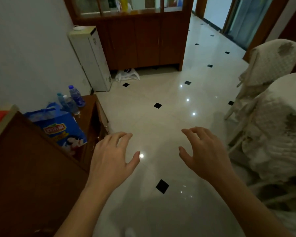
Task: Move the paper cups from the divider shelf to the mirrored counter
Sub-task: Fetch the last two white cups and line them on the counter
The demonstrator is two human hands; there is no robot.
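My left hand (112, 155) and my right hand (206, 152) hover side by side over the glossy tiled floor, palms down, fingers spread and curled, holding nothing. Far ahead stands the wooden divider shelf (140, 36), with cabinet doors below and an open shelf on top. A yellow bottle (124, 3) and other small items sit on that shelf. I cannot make out any paper cups among them. No mirrored counter is recognisable in view.
A white water dispenser (91, 57) stands left of the divider, a white plastic bag (127, 75) on the floor beside it. At left, a low wooden cabinet (91, 113) carries water bottles (76, 95) and a blue bag (58, 127). Cloth-covered chairs (270, 106) line the right.
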